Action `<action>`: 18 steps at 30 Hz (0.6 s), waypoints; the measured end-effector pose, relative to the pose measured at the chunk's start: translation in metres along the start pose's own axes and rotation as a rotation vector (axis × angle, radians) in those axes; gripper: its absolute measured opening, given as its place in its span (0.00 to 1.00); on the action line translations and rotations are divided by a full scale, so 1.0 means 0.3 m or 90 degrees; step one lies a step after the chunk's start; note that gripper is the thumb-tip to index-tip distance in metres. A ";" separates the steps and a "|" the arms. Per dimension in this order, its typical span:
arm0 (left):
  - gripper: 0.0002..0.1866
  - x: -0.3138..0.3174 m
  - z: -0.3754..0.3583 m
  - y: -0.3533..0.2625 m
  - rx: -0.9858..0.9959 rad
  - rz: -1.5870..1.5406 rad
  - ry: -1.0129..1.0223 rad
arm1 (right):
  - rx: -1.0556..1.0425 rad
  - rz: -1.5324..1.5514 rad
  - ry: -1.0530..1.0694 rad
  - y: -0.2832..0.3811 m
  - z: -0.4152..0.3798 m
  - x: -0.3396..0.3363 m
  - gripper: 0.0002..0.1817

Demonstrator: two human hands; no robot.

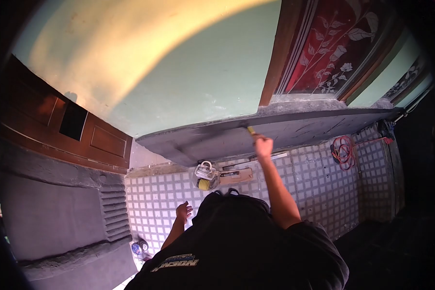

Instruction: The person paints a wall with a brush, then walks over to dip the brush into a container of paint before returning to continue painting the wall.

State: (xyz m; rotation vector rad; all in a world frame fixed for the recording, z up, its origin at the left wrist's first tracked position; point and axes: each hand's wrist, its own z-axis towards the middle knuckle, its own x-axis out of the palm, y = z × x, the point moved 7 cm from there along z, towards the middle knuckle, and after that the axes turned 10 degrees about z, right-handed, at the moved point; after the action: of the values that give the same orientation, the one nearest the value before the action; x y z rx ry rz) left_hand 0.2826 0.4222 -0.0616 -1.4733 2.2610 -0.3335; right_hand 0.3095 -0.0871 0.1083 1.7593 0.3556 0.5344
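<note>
My right hand [263, 145] is wrapped round the handle of a paintbrush [251, 130] with a yellowish head. The brush head is at the upper part of the dark grey lower wall [295, 131], just below the pale green wall [212, 89]; whether it touches cannot be made out. Dark, wet-looking grey spreads to the left of the brush. My left hand [183, 211] hangs low over the tiled floor, fingers apart, holding nothing. Between the hands, at the wall's foot, stands a whitish container with a handle [205, 170], beside a yellow ribbed round object [204, 184].
A flat piece of cardboard [239, 177] lies on the checked tile floor [304, 193] near the wall. A coiled red cable [343, 153] is at right. A brown wooden door [106, 140] stands at left, and a red flower-patterned panel [331, 48] at upper right.
</note>
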 end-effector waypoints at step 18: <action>0.22 0.000 0.089 0.128 -0.069 0.039 0.021 | 0.026 -0.059 0.147 -0.008 -0.183 0.266 0.11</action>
State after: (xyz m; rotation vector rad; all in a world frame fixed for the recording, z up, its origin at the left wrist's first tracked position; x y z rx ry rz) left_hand 0.2640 0.4387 -0.1012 -1.4562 2.3784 -0.2216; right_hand 0.3481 -0.0010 0.1297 1.7144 0.6108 0.6695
